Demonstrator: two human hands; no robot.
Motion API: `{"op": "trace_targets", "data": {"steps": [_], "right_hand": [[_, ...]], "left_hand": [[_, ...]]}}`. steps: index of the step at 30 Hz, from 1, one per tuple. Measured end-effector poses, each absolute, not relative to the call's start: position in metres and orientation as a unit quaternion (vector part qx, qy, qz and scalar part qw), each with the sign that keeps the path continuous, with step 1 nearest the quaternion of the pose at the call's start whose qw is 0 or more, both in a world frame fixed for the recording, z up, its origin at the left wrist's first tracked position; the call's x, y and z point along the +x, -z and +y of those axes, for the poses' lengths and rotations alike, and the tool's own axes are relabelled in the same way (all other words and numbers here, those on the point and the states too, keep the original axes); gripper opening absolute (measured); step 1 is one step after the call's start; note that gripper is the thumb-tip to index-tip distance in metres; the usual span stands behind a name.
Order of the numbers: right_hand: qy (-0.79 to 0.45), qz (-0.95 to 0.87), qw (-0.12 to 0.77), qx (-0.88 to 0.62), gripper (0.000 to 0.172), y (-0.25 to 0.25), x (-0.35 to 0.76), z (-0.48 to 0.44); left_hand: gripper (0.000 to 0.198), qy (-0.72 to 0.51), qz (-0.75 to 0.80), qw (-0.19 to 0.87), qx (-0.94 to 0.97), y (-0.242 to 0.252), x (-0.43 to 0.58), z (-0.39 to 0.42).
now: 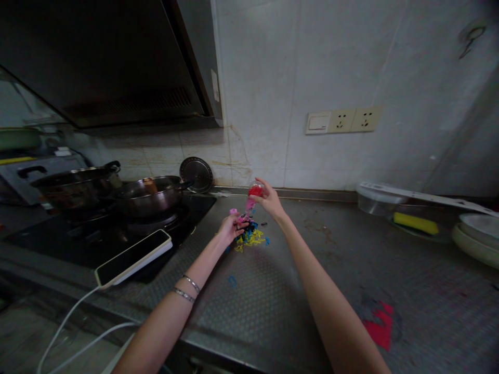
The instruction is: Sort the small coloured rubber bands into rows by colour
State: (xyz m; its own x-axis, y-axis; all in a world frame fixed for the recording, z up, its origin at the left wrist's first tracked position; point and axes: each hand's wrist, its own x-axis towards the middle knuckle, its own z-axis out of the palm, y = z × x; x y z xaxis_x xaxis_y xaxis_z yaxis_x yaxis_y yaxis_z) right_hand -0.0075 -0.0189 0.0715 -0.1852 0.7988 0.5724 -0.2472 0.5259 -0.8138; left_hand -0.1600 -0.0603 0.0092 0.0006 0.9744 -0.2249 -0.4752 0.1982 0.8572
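Note:
My right hand (268,200) is closed around a small clear jar (254,193) with red and pink contents, tilted with its mouth down toward my left hand. My left hand (231,227) is cupped and pinched around small pink bands (235,214) just below the jar. Under both hands lies a pile of small yellow, blue and black elastic bands (252,238) on the steel counter (273,291). One blue band (232,281) lies apart, nearer to me.
A phone (134,257) on a white cable rests on the edge of the black hob at left. Two pans (150,196) sit on the hob. Bowls, a lid and a yellow sponge (415,223) stand at far right. A red scrap (380,324) lies on the counter.

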Motion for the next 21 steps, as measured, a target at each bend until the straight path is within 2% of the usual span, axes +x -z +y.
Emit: {"op": "trace_targets", "data": {"steps": [2,16,21], "right_hand": [[-0.436,-0.646,0.591,-0.208,0.068,-0.0722,-0.0081,-0.0205],[-0.453,-0.656,0.578,-0.176,0.066,-0.0741,-0.0124,-0.0241],[-0.469,-0.654,0.566,-0.176,0.068,-0.0729,-0.0123,-0.0249]], "left_hand": [[0.037,-0.563,0.429,0.643,0.294,-0.0093,-0.1600,-0.0608],[0.042,-0.570,0.352,0.709,0.219,-0.0124,-0.1578,-0.0578],[0.043,-0.570,0.368,0.706,0.205,-0.0127,-0.1588,-0.0584]]}}
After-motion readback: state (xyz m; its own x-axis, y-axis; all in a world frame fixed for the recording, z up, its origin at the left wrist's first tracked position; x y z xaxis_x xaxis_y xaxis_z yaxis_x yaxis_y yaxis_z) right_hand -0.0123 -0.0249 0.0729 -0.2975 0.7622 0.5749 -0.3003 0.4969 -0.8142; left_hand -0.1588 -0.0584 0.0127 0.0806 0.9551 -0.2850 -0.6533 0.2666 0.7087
